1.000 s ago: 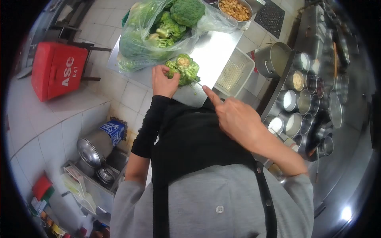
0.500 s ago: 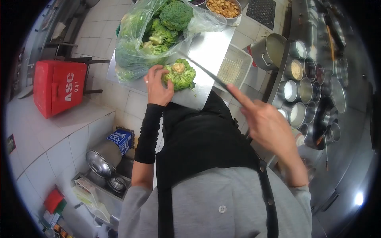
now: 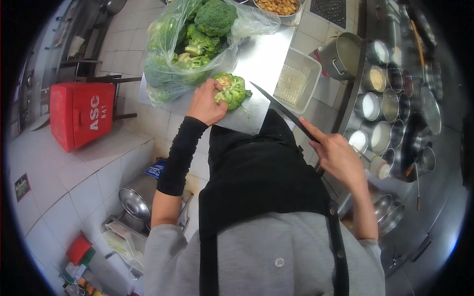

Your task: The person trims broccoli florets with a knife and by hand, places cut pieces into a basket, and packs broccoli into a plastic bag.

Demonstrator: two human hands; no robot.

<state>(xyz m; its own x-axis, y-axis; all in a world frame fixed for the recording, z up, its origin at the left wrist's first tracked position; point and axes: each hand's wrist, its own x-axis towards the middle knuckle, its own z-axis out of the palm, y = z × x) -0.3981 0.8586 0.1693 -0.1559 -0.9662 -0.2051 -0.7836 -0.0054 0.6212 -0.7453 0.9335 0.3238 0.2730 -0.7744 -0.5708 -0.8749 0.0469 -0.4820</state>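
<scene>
My left hand (image 3: 209,102) grips the near-left side of a broccoli head (image 3: 232,91), which rests stem side up on a shiny metal table (image 3: 264,56). In my right hand (image 3: 335,155) is a knife (image 3: 282,107), its dark blade pointing up and left, the tip just right of the broccoli and apart from it. My right index finger lies along the blade's spine. Behind my left hand, a clear plastic bag (image 3: 170,74) holds several more broccoli heads (image 3: 216,18). Small green scraps lie near the table's front edge.
A white perforated basket (image 3: 297,81) is right of the table, with a large metal pot (image 3: 340,54) beyond. Several small metal containers (image 3: 371,106) line the right counter. A bowl of brown pieces (image 3: 278,6) sits at the top. A red box (image 3: 82,116) stands at left.
The knife has moved away from the broccoli toward the right, with my right hand drawn back. My left hand stays at the broccoli, its grip slightly shifted. The whole view has also shifted.
</scene>
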